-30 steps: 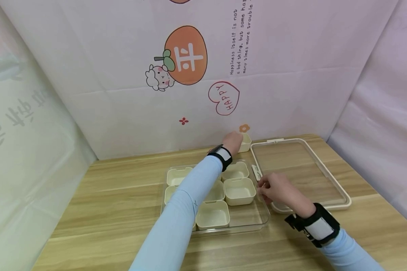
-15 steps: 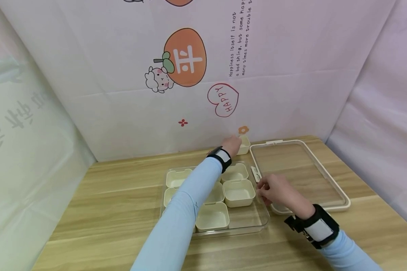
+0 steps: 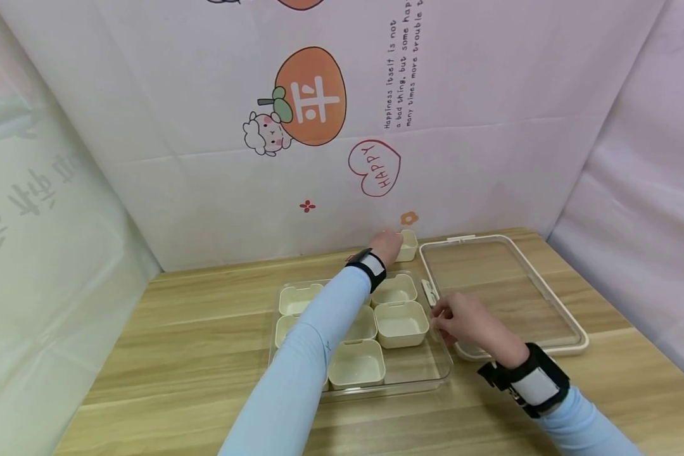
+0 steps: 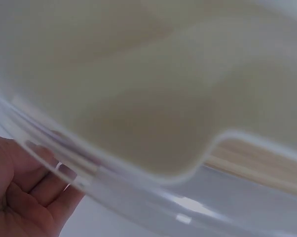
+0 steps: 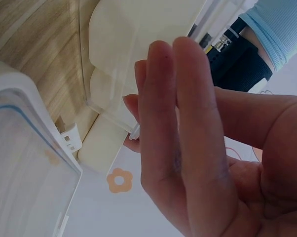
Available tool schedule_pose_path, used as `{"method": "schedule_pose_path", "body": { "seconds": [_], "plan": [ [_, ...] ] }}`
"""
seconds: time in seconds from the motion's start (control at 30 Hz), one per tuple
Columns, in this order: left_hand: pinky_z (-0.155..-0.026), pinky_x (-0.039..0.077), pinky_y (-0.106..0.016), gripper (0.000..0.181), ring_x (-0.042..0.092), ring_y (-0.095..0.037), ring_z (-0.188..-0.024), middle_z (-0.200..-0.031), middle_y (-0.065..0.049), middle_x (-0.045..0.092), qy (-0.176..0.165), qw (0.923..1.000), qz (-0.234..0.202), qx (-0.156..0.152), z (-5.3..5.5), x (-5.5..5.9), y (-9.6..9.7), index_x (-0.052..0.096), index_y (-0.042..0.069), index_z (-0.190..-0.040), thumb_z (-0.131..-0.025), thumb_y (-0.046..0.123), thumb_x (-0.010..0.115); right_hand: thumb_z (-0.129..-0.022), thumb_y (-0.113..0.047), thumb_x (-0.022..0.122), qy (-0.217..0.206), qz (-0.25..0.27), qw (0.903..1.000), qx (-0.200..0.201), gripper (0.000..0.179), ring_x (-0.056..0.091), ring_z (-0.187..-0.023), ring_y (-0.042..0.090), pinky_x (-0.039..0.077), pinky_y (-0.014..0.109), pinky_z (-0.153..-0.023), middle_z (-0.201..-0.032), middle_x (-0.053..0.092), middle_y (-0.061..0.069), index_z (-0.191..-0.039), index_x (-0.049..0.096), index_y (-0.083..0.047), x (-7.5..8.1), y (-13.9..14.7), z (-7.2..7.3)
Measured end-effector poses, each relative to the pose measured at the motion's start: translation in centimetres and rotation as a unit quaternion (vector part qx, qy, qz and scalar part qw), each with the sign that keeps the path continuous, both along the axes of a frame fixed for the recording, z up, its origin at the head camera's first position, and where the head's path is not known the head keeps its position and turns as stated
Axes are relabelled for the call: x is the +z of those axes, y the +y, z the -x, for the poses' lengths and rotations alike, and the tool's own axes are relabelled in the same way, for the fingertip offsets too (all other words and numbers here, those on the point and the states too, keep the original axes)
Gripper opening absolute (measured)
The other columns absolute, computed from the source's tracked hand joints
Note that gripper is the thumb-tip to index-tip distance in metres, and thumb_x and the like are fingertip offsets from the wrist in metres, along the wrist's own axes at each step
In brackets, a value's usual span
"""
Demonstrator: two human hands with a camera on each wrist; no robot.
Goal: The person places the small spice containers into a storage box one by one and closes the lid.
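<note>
At the back of the table, my left hand [image 3: 386, 246] holds a small cream box [image 3: 408, 246] at its left side. Much of that box is hidden by the hand. Below my left forearm lies a clear tray [image 3: 416, 384] with several cream boxes [image 3: 401, 324] set in rows. My right hand [image 3: 466, 320] is beside the tray's right wall, fingertips right at the rim. In the right wrist view its fingers [image 5: 161, 113] look relaxed and fairly straight. The left wrist view shows the tray's boxes up close, with part of my left hand [image 4: 32, 197] beyond the clear wall.
A clear lid with a white frame [image 3: 553, 288] lies flat to the right of the tray. A latch [image 3: 430, 290] sits at its left edge, close to the tray. A printed curtain [image 3: 216, 190] hangs right behind the table [image 3: 194, 342].
My left hand and the small box at the back have shifted slightly left and nearer. My right hand, the tray and the lid keep their places.
</note>
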State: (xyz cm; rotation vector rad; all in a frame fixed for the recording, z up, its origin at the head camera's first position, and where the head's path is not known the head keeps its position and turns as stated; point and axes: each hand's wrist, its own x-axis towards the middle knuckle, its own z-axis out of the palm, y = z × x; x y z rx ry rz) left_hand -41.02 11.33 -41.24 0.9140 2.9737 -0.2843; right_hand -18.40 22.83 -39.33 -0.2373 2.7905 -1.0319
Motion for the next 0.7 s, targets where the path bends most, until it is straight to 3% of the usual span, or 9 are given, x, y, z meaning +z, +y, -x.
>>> {"method": "schedule_pose_path", "body": {
  "seconds": [0.1, 0.2, 0.4, 0.7],
  "plan": [
    [-0.083, 0.052, -0.025, 0.027, 0.065, -0.016, -0.1, -0.109, -0.002, 0.069, 0.023, 0.9996, -0.015, -0.006, -1.9, 1.1, -0.8, 0.068, 0.013, -0.109, -0.1, 0.01, 0.043, -0.087, -0.004, 0.062, -0.005, 0.006, 1.0, -0.002, 0.015, 0.064, -0.055, 0.014, 0.054, 0.03, -0.053, -0.071, 0.067, 0.007, -0.095, 0.064, 0.008, -0.1, 0.0, 0.0],
    [-0.083, 0.052, -0.025, 0.028, 0.064, -0.015, -0.1, -0.111, -0.001, 0.068, 0.035, 0.9991, -0.023, -0.004, -2.8, 1.6, -1.3, 0.068, 0.014, -0.11, -0.101, 0.011, 0.041, -0.087, -0.003, 0.061, -0.01, 0.012, 0.9999, -0.001, 0.014, 0.064, -0.056, 0.014, 0.055, 0.031, -0.054, -0.073, 0.067, 0.009, -0.096, 0.064, 0.008, -0.2, 0.0, 0.1],
    [-0.078, 0.053, -0.027, 0.026, 0.065, -0.016, -0.097, -0.108, -0.003, 0.068, 0.04, 0.9988, -0.025, -0.009, -3.5, 2.4, -1.3, 0.068, 0.013, -0.107, -0.1, 0.01, 0.043, -0.088, -0.002, 0.061, -0.014, 0.022, 0.9997, 0.0, 0.014, 0.064, -0.057, 0.015, 0.055, 0.031, -0.054, -0.074, 0.067, 0.01, -0.096, 0.063, 0.009, -0.2, -0.1, 0.0],
    [-0.068, 0.055, -0.027, 0.029, 0.067, -0.013, -0.086, -0.098, -0.001, 0.071, 0.094, 0.9939, -0.056, -0.01, -4.0, 3.0, -1.0, 0.071, 0.013, -0.095, -0.1, 0.009, 0.043, -0.088, -0.003, 0.06, -0.014, 0.02, 0.9997, 0.0, 0.014, 0.064, -0.057, 0.016, 0.055, 0.031, -0.054, -0.073, 0.067, 0.01, -0.096, 0.064, 0.008, 0.0, 0.1, 0.1]
  ]
}}
